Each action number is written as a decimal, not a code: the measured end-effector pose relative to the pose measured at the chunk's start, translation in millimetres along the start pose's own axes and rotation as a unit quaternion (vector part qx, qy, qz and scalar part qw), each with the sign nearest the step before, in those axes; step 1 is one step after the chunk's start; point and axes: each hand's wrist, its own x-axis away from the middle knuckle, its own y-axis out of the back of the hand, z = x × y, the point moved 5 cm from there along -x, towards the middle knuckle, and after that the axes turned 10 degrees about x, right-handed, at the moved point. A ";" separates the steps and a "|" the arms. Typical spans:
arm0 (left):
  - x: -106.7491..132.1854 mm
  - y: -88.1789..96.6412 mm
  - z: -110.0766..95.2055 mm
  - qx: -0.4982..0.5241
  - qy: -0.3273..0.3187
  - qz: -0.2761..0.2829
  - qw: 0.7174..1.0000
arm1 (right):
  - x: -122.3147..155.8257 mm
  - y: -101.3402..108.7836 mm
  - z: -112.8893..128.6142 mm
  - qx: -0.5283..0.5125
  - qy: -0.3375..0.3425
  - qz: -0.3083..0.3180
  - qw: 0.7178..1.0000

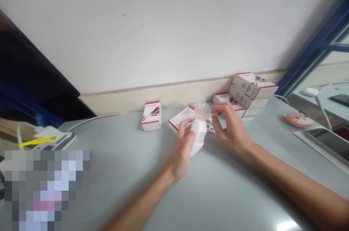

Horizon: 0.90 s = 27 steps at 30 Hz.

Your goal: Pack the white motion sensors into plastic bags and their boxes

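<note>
My left hand [183, 147] is closed around a white plastic device [199, 133], held tilted above the table. At the device's upper end sits a clear plastic bag [202, 109], crumpled and partly blurred. Thumb and fingers pinched, my right hand [229, 125] grips the edge of that bag. Behind the device lies a white and red box [176, 120], flat on the table and partly covered by my left hand. What is printed on the device, if anything, cannot be made out.
A single small box [151, 116] stands to the left, and stacked boxes [251, 91] lean near the wall at right. Further right are an orange animal-faced item [297, 119] and a phone [331, 144]. A power strip [56, 138] with cables lies at left.
</note>
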 end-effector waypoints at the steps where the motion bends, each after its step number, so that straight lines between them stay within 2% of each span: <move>1: 0.1 0.3 0.4 0.003 -0.001 -0.001 1.000 | 0.3 -1.9 0.3 -0.010 -0.001 0.020 1.000; 3: -0.3 0.9 1.6 0.009 -0.005 0.007 1.000 | 2.0 -8.1 -0.1 -0.050 -0.012 0.075 0.996; 6: -2.0 3.2 4.0 0.019 -0.009 0.015 1.000 | 5.2 -17.5 -3.2 -0.140 -0.062 0.135 0.979; 10: -4.1 6.5 5.0 0.015 -0.014 0.016 1.000 | 6.8 -23.2 -1.5 -0.236 -0.111 0.156 0.953; 15: -2.7 8.4 1.8 -0.023 -0.025 0.014 0.999 | 4.6 -20.8 2.6 -0.248 -0.148 0.157 0.944; 17: -0.6 7.9 1.0 -0.036 -0.023 0.009 0.999 | 2.7 -18.2 3.2 -0.232 -0.149 0.150 0.949; 21: 5.0 2.5 -0.9 -0.059 -0.030 0.008 0.998 | -0.8 -10.3 3.7 -0.208 -0.124 0.097 0.965; 27: 8.5 0.2 -3.4 -0.108 -0.058 0.010 0.992 | 0.0 -10.9 3.0 -0.171 -0.056 0.109 0.978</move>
